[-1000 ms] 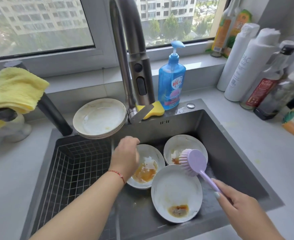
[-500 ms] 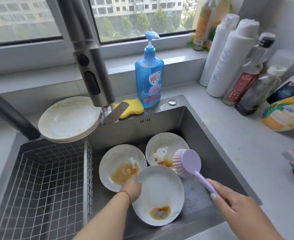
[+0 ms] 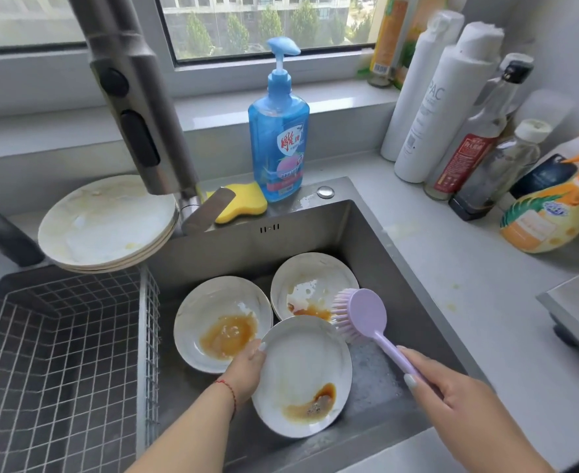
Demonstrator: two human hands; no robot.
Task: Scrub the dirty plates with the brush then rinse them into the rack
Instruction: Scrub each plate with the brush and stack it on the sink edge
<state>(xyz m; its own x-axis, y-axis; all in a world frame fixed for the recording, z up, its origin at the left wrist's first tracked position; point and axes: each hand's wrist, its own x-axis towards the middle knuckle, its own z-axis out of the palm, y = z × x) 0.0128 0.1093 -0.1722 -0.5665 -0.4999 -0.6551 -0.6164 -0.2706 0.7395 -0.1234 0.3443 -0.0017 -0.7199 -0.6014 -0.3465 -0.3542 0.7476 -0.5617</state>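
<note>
Bright daylight from the window (image 3: 264, 25); edges bend, slightly soft.

Left hand (image 3: 247, 367): reaches into sink (image 3: 376, 268), thumb over left rim of nearest plate (image 3: 301, 363), gripping it.
Left wrist: red string bracelet (image 3: 228, 390).
Right hand (image 3: 451, 387): right of that plate, fingers curled round brush (image 3: 363, 315) handle.

Three plates (image 3: 225, 322) in sink (image 3: 376, 254), right of rack (image 3: 59, 353)

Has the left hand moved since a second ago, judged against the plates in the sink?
Yes. The left hand came toward the person, from the far rim of the left plate to grip the near plate.
</note>
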